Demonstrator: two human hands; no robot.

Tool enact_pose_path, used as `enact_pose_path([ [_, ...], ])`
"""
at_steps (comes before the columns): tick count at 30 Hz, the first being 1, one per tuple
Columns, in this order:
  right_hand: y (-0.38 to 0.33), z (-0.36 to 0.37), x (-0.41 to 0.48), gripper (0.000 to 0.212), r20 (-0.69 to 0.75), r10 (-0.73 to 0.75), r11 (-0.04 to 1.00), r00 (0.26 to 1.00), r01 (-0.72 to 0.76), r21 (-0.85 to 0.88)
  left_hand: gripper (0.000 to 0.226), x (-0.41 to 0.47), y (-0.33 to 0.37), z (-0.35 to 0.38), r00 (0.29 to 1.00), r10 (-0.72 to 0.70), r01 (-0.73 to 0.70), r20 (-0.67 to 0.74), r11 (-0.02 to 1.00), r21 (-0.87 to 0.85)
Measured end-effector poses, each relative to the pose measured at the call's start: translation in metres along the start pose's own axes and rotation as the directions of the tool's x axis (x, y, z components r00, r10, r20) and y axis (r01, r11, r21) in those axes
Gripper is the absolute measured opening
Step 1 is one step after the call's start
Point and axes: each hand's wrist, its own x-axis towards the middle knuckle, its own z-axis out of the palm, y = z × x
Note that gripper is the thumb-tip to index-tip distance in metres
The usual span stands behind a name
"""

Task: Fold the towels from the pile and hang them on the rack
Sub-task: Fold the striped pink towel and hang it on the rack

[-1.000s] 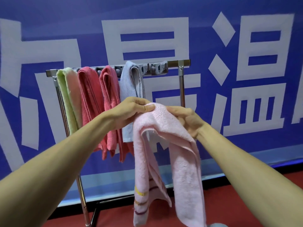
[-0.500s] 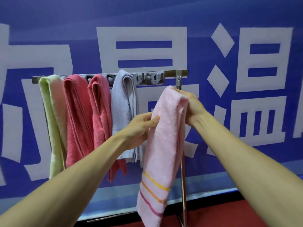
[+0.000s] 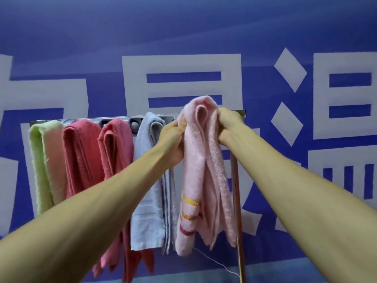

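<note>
Item one, my left hand (image 3: 173,137): closed, fingers pinching the left edge of the pale pink towel (image 3: 204,180) near its top fold. Item two, my right hand (image 3: 228,127): closed likewise, gripping the same towel's right edge at about the same height, so the fold bunches up between the two hands. The pale pink towel hangs in loose folds at the right end of the rack (image 3: 241,113), its top hump rising above the bar line; whether it already rests on the bar I cannot tell, since the cloth hides that stretch. Yellow, orange and dark red stripes cross its lower left part, and a loose thread trails from its hem. Just left of it, touching my left wrist, hangs a light blue towel (image 3: 149,180), folded over the bar. Next leftward, two coral red towels (image 3: 116,152) and (image 3: 81,156), side by side. At the far left end, a green and peach towel (image 3: 47,160). The rack's upright post (image 3: 237,211) runs down behind the pink towel's right edge. Behind everything, a blue banner (image 3: 183,27) with large white characters.
</note>
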Motion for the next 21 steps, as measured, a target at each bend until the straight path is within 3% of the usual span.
enact_pose_path([
  [4, -0.004, 0.031, 0.013, 0.012, -0.084, -0.019, 1.0, 0.996, 0.018, -0.02, 0.01, 0.019, 0.022, 0.009, 0.982, 0.074, -0.087, -0.174, 0.994, -0.068],
  [7, 0.009, 0.047, 0.026, 0.026, -0.134, -0.074, 0.991, 0.988, 0.057, -0.124, 0.016, 0.035, 0.016, -0.001, 0.916, 0.086, -0.046, -0.393, 0.993, 0.109],
  [9, 0.024, 0.052, 0.035, 0.035, -0.137, -0.109, 0.974, 0.985, 0.079, -0.212, 0.018, 0.04, 0.003, -0.013, 0.882, 0.117, -0.018, -0.456, 0.977, 0.214],
  [12, 0.042, 0.048, 0.036, 0.047, -0.163, -0.151, 0.954, 0.975, 0.101, -0.284, 0.012, 0.039, -0.009, -0.024, 0.875, 0.139, 0.023, -0.464, 0.945, 0.327],
  [18, 0.069, 0.029, 0.043, 0.039, -0.159, -0.017, 0.98, 0.987, -0.015, -0.199, 0.02, 0.028, -0.022, -0.031, 0.9, 0.064, 0.1, -0.431, 0.932, 0.348],
  [21, 0.07, 0.022, 0.033, 0.023, -0.124, 0.029, 0.981, 0.992, -0.051, -0.185, 0.027, 0.021, -0.025, -0.036, 0.92, 0.069, 0.077, -0.386, 0.933, 0.351],
])
